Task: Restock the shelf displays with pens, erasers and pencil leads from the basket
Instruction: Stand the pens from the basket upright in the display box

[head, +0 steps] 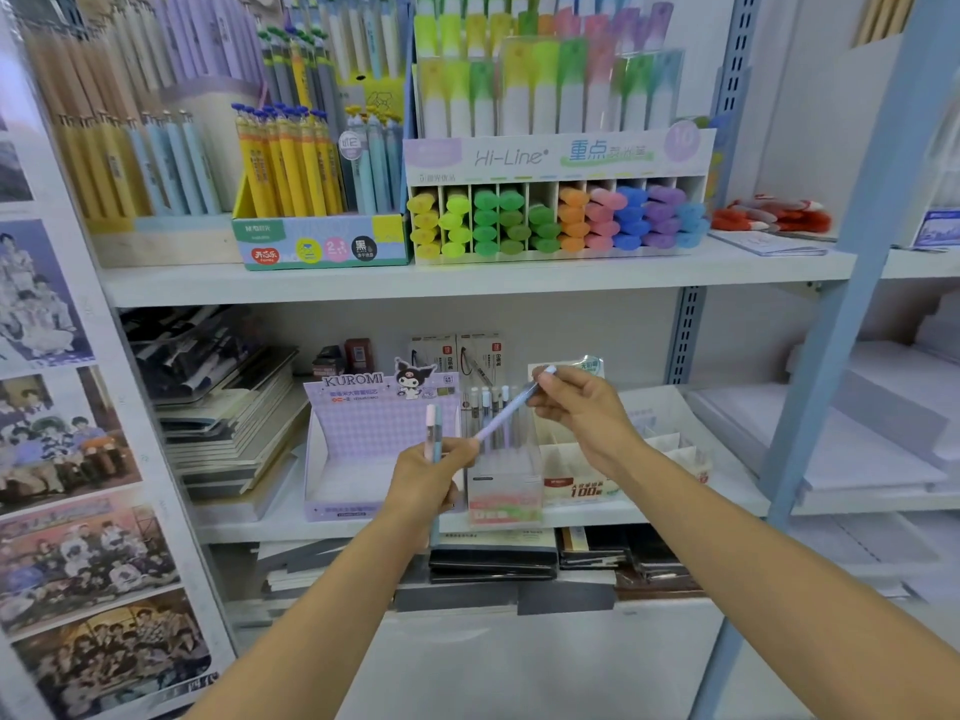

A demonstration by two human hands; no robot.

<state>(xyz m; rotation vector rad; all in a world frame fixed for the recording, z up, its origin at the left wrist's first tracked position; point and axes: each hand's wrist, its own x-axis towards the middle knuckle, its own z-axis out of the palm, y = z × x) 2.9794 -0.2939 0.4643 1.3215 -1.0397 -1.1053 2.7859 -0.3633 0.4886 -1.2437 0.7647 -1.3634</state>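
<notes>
Centrally, the middle shelf [675, 507] is faced, where a nearly empty Kuromi display box [363, 439] and a clear pen holder [503, 493] just beside it are set at the front edge, presumably for easy reach. The left hand [427, 483] is closed round two upright pens [434, 433], pink and blue, held as a reserve. A lavender pen [503, 417] is pinched at its upper end in the fingers of the right hand [576, 407] and slanted above the holder, apparently for slotting in. No basket is seen.

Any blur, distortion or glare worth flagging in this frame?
Head view: wide-angle distortion slants the shelf upright and photo panel; the purple pen in the right hand is motion-smeared, the two pens in the left hand sharper; top-shelf highlighters look soft; lighting even, no glare.
</notes>
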